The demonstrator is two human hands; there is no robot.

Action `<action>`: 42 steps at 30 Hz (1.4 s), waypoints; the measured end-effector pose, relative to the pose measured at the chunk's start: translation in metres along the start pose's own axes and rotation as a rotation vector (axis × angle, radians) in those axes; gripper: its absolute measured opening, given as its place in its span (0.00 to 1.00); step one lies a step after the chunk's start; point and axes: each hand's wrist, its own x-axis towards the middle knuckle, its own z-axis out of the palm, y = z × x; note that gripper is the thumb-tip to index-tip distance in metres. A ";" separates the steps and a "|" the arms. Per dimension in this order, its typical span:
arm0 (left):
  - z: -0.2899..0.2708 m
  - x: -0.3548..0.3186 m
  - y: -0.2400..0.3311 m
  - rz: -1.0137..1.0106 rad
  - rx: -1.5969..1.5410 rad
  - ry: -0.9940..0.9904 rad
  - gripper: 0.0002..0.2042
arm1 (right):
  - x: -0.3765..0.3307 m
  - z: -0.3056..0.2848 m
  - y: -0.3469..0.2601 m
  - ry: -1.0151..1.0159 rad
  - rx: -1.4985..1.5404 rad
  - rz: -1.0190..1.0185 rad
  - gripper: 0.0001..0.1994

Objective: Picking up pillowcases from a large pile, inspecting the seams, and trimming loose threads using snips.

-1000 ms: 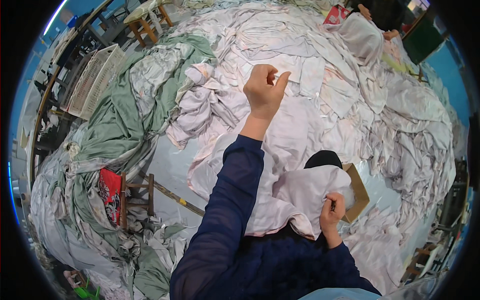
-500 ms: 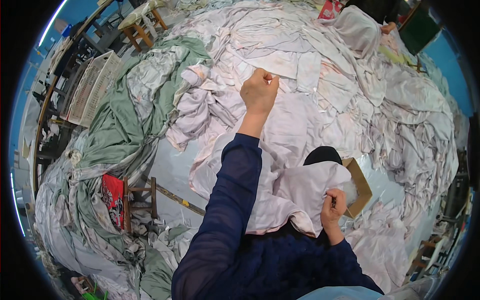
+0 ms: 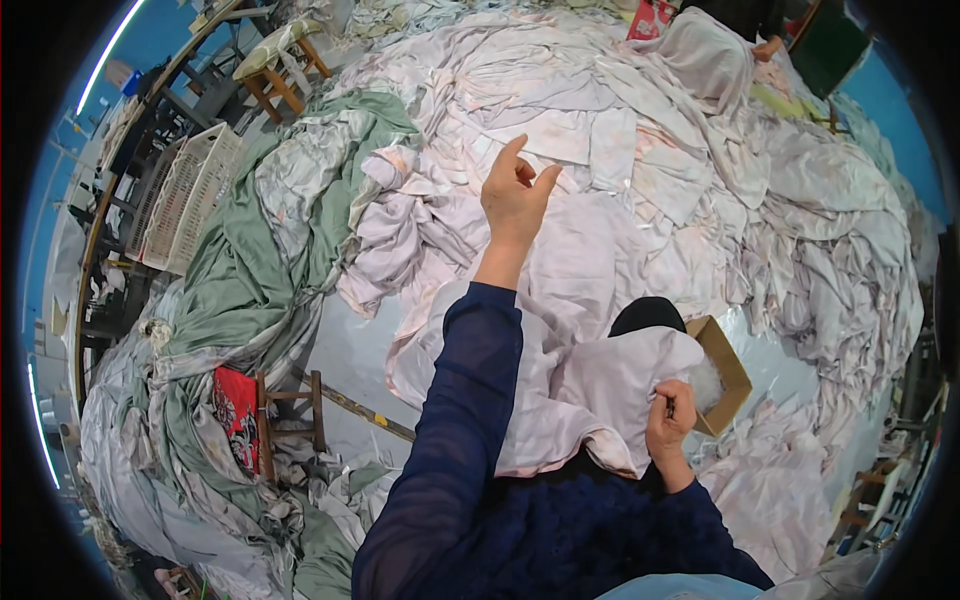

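Observation:
My left hand (image 3: 514, 204) is raised over the heap of pale cloth, its index finger stretched up and its thumb apart. Nothing shows between its fingers. My right hand (image 3: 670, 424) is closed at the right edge of a pale pinkish-white cloth (image 3: 610, 385) draped across my lap. A small dark thing shows among its curled fingers, too small to name. Just beyond that cloth is a rounded black shape (image 3: 648, 315), partly covered by it. An open cardboard box (image 3: 733, 377) with clear plastic inside stands right of my right hand.
Crumpled pale cloth (image 3: 540, 85) covers most of the floor, with green cloth (image 3: 240, 270) at the left. Around it are a white plastic crate (image 3: 190, 200), a wooden stool (image 3: 275, 75) and a small wooden chair (image 3: 292, 425). Another person's hand (image 3: 768, 48) shows at the far right.
My left hand has gone from a closed pinch to open, its index finger and thumb spreading apart. The right hand stays closed at the cloth's edge. The whole view has shifted slightly.

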 end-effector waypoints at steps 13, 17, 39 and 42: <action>0.028 -0.029 -0.017 -0.054 0.011 -0.243 0.12 | 0.000 -0.005 -0.006 -0.010 0.032 0.069 0.09; 0.028 -0.031 -0.022 -0.143 -0.012 -0.279 0.13 | 0.000 -0.006 -0.007 -0.012 0.020 0.066 0.10; 0.018 -0.032 -0.021 -0.146 0.083 -0.298 0.12 | -0.002 -0.003 -0.005 0.001 0.046 0.060 0.08; 0.018 -0.032 -0.022 -0.123 0.082 -0.287 0.12 | -0.004 -0.003 -0.003 -0.001 0.052 0.072 0.08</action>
